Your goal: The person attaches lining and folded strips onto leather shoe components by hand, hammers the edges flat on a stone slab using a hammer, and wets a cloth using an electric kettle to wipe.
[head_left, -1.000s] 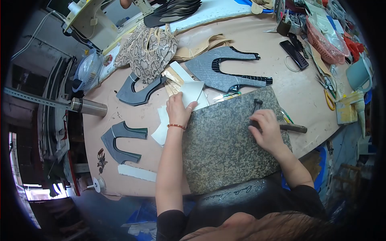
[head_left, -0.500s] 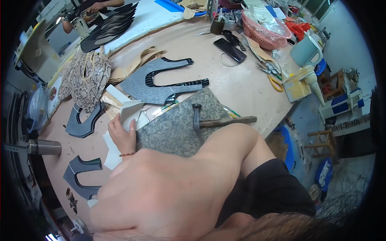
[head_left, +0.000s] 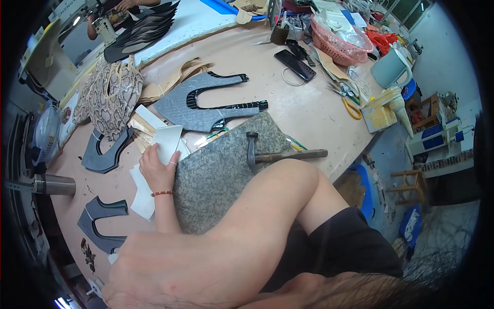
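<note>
My left hand (head_left: pixel 158 170) is palm down, fingers a little spread, on the white sheets (head_left: pixel 167 140), just beside the left edge of the speckled slab (head_left: pixel 211 177), my landmark. My right hand (head_left: pixel 131 262) is near the camera, its arm crossing over the slab's near part; fingers hidden, can't tell if they pinch anything. It's nearest in view to the small grey U-shaped piece (head_left: pixel 94 224), left of the slab.

Hammer (head_left: pixel 251 149) lies on the slab, out of both hands, handle running right past the slab's edge. Beyond the slab: big grey piece (head_left: pixel 177 105) with black-edged arms. Far left of it: snakeskin-print pieces (head_left: pixel 110 95), with another grey piece (head_left: pixel 103 158) nearer. Well left: metal flask (head_left: pixel 54 184). Beyond and right of the slab: phone (head_left: pixel 295 65), orange-handled scissors (head_left: pixel 352 108), pink basket (head_left: pixel 337 46), mug (head_left: pixel 389 69). Far beyond, top left: a co-worker's hand (head_left: pixel 125 5) by a machine.
</note>
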`<state>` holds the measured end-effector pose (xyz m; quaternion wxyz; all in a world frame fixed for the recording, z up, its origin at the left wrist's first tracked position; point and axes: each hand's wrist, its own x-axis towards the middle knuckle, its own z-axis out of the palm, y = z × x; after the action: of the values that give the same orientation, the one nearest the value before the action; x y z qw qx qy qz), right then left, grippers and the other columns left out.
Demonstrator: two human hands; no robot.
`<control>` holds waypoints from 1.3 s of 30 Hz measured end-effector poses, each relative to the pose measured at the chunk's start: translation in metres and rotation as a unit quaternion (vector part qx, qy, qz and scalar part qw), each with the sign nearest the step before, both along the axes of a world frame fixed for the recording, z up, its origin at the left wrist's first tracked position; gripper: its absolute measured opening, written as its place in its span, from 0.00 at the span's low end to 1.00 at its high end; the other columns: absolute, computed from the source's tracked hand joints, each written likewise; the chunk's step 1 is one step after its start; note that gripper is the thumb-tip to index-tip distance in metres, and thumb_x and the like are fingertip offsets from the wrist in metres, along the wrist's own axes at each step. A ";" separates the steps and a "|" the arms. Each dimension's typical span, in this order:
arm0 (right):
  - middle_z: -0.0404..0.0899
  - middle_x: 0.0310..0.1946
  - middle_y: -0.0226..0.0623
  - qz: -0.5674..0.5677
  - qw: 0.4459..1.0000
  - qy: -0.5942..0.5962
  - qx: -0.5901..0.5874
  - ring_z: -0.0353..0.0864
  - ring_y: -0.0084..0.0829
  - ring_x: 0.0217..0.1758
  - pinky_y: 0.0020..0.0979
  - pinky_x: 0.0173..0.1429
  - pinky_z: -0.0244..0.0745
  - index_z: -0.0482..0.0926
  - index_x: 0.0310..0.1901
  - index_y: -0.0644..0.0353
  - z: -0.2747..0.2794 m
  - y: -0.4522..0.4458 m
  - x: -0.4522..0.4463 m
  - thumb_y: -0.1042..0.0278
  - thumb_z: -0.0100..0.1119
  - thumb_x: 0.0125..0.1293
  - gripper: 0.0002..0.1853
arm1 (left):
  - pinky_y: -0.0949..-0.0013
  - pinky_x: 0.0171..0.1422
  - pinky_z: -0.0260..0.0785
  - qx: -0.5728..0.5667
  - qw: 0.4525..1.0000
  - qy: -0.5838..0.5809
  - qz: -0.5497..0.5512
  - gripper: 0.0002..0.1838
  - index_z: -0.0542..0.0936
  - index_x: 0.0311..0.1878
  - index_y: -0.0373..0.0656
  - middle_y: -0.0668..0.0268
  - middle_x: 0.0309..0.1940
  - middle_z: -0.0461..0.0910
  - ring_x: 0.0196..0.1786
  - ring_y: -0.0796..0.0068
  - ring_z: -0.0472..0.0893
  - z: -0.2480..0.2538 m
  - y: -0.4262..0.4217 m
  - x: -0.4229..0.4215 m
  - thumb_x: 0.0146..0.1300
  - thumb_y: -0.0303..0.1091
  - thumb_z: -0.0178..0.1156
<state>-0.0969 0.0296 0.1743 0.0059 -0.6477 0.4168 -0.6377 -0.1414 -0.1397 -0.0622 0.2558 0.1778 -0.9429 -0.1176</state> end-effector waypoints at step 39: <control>0.61 0.76 0.37 -0.252 0.782 0.209 0.530 0.59 0.36 0.78 0.57 0.74 0.57 0.63 0.74 0.57 -0.206 -0.021 -0.098 0.34 0.53 0.69 0.41 | 0.57 0.59 0.78 0.337 0.751 0.568 -0.005 0.11 0.74 0.48 0.35 0.52 0.49 0.80 0.52 0.62 0.83 0.196 -0.032 0.141 0.68 0.32 0.51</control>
<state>-0.1947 0.0085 -0.0318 0.1001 -0.5318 0.8285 -0.1440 -0.0006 -0.1718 0.1342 0.6672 0.1483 -0.5240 -0.5082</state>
